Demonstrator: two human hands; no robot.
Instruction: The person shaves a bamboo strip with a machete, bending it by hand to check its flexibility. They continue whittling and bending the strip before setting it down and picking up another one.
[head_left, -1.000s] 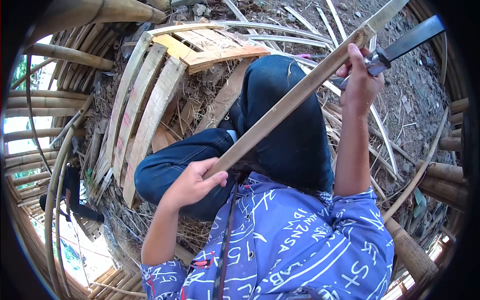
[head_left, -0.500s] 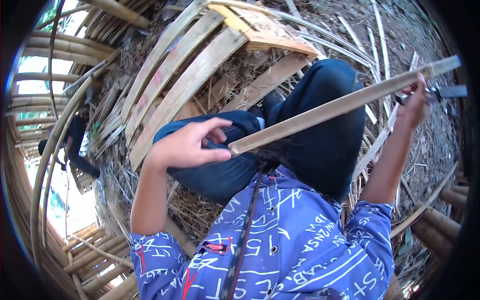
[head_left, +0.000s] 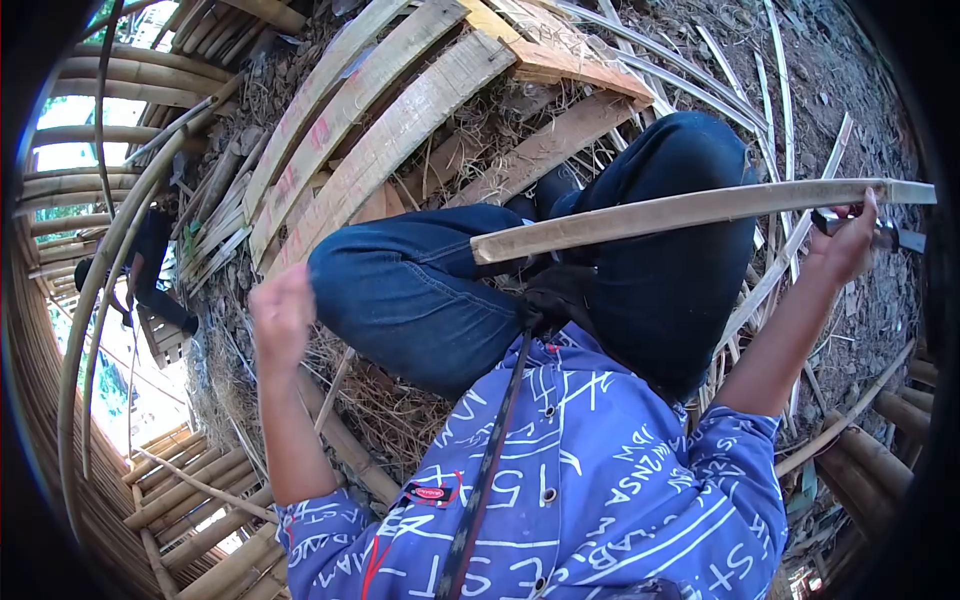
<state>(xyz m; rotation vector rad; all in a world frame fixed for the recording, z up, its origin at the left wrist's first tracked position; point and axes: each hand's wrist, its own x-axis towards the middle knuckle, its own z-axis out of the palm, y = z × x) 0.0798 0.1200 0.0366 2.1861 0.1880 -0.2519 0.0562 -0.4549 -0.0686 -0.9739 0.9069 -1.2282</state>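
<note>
A long pale bamboo strip [head_left: 620, 218] crosses above my knees, its near end over my lap. My right hand [head_left: 846, 243] grips it close to the far end, out to the right. In that same hand is a tool with a dark handle and a metal blade [head_left: 911, 240], just below the strip; the fingers cover much of it. My left hand [head_left: 281, 312] is off the strip, raised beside my left knee, and smeared by motion.
A slatted wooden frame [head_left: 400, 130] lies in front of my legs. Thin split strips [head_left: 775, 80] litter the ground at the right. Bamboo poles [head_left: 870, 450] are at the lower right. Another person [head_left: 150, 270] is at the far left, behind curved bamboo [head_left: 110, 240].
My left hand has come off the strip's near end and moved left. My right hand has shifted slightly right and down, still holding the strip, which now lies more level.
</note>
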